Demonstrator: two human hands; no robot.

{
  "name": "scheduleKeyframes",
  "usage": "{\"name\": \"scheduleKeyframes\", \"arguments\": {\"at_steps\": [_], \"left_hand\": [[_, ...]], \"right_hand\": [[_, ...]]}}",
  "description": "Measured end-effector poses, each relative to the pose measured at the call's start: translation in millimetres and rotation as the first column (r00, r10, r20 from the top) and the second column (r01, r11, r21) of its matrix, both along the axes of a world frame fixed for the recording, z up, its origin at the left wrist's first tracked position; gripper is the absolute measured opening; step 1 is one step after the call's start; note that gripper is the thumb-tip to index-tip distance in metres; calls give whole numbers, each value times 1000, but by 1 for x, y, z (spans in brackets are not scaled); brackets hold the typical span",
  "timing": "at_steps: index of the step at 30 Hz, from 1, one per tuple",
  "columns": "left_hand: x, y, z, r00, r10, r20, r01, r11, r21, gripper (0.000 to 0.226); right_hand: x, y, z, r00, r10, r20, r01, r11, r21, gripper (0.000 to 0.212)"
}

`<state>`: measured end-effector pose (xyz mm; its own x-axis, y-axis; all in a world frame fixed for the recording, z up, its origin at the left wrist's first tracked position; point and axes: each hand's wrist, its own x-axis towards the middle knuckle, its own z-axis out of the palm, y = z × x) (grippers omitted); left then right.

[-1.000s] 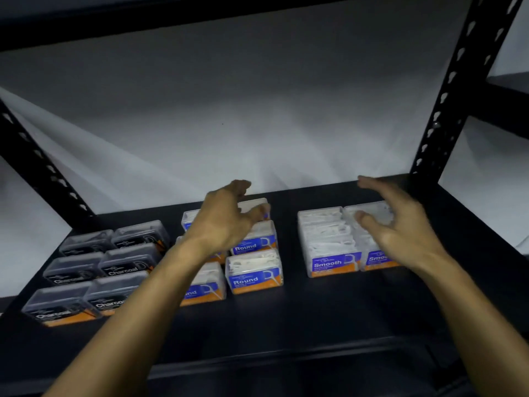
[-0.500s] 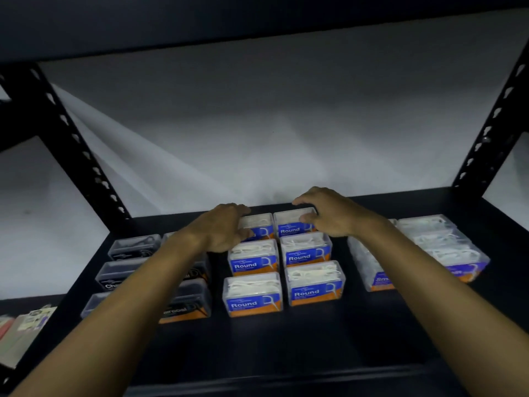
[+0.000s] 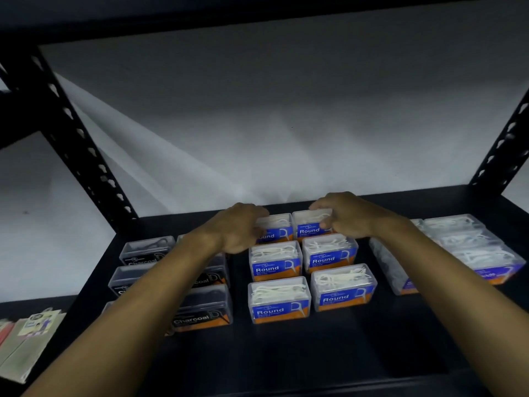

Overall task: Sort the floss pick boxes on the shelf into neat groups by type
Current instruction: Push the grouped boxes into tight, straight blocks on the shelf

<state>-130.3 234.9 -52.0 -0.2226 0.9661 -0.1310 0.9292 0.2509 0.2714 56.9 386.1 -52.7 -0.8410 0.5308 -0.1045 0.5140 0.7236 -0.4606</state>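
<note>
Clear floss pick boxes stand on a black shelf (image 3: 286, 356) in three groups. Black "Charcoal" boxes (image 3: 203, 313) are at the left, partly hidden by my left forearm. Blue-labelled "Round" boxes (image 3: 279, 299) form two columns in the middle. "Smooth" boxes (image 3: 472, 253) are at the right, partly behind my right forearm. My left hand (image 3: 237, 230) rests curled against the left side of the back-left Round box (image 3: 276, 227). My right hand (image 3: 346, 214) grips the back-right Round box (image 3: 310, 224) with fingers over its top and front.
Black perforated uprights rise at the left (image 3: 77, 147) and right (image 3: 503, 144). A white wall is behind the shelf. Carded packets (image 3: 28, 339) lie on a lower surface at the far left. Bare shelf runs along the front edge.
My view swung left, so the Round group now sits in the middle. My right hand left the Smooth boxes and came onto the back-right Round box. My left hand stayed at the back-left Round box.
</note>
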Motion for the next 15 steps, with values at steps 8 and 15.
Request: {"name": "scheduleKeyframes", "arguments": {"at_steps": [8, 15], "left_hand": [[0, -1, 0, 998, 4, 68, -4, 1000, 9, 34], [-1, -1, -3, 997, 1, 82, -2, 1000, 7, 36]], "right_hand": [[1, -1, 0, 1000, 12, -4, -12, 1000, -26, 39], [4, -1, -1, 1000, 9, 2, -9, 1000, -24, 41]]}}
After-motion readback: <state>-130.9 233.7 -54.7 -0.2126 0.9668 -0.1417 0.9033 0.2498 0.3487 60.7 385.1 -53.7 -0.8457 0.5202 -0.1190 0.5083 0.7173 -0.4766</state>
